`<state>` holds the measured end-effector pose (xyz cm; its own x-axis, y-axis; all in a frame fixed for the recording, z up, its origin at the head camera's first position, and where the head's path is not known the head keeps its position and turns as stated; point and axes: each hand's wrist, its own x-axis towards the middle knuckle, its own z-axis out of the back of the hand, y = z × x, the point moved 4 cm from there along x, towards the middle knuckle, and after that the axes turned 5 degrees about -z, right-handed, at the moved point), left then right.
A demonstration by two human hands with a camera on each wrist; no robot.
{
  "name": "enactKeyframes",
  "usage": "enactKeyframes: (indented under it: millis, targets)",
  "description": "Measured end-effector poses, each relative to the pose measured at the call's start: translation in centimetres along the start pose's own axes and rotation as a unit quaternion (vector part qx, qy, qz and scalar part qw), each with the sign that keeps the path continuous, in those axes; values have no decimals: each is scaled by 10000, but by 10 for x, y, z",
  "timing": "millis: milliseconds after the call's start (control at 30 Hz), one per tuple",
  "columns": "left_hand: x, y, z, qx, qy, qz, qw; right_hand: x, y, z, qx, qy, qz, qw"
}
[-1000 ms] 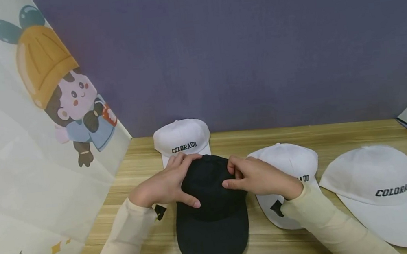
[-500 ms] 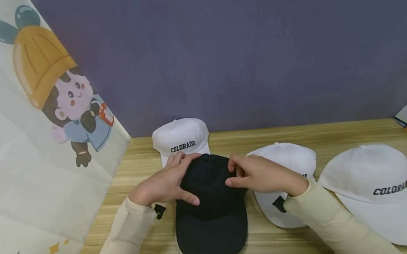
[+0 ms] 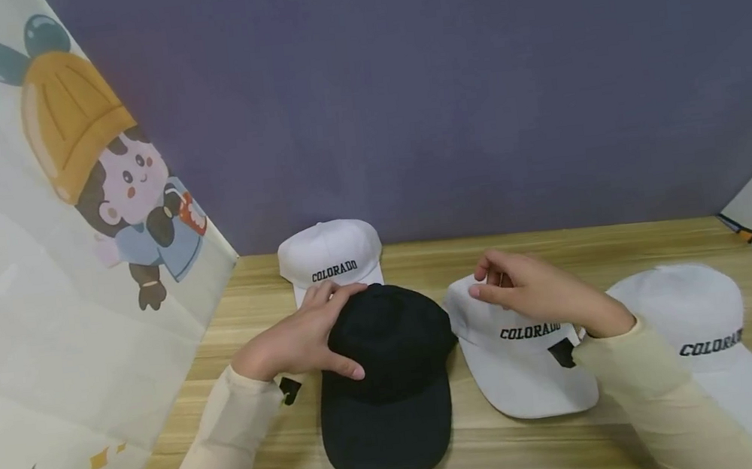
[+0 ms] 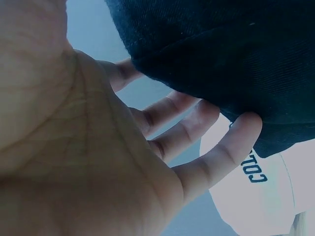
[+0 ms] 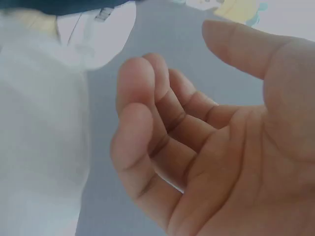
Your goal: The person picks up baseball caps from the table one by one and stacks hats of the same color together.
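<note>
A black baseball cap [image 3: 387,347] lies brim toward me on the wooden table. My left hand [image 3: 304,332] holds its crown from the left, thumb on the front and fingers reaching round the far side; in the left wrist view, fingertips [image 4: 246,128] touch the dark cloth. My right hand [image 3: 537,287] hovers over the white COLORADO cap [image 3: 521,371] just right of the black one. Its fingers [image 5: 135,83] are loosely bent around nothing in the right wrist view.
Another white COLORADO cap [image 3: 330,250] stands behind the black cap, its brim mostly covered. At the right, a third white cap [image 3: 682,303] is partly hidden by my right sleeve. A dark panel [image 3: 438,100] backs the table [image 3: 280,440]; a printed white wall [image 3: 30,313] borders its left.
My right hand has left the black cap's crown and moved right, over the neighbouring white cap. My left hand stays on the black cap.
</note>
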<state>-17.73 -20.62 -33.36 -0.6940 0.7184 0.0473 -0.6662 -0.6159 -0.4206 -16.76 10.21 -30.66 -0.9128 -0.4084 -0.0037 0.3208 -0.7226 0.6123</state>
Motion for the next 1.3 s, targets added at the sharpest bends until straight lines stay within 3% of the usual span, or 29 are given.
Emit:
enactKeyframes:
  millis: [333,700,833,1100,1300]
  targets:
    - [-4,-4,5,89,-239,-59,9997,-11,-35,22,203,-256,-353,9988]
    - [1,-20,8,240,-577,-468,9970,-10,-58,37,-92,-571,-420,9974]
    - [4,-20,10,178,-673,-480,9964,-7,-70,38,-308,-633,-514,9962]
    - [16,-3,26,-336,-767,-463,9954,-3,-97,35,-411,-417,-896,9943]
    - [23,21,33,-787,-848,-197,9931,4,-112,30,-280,-149,-1148,9929]
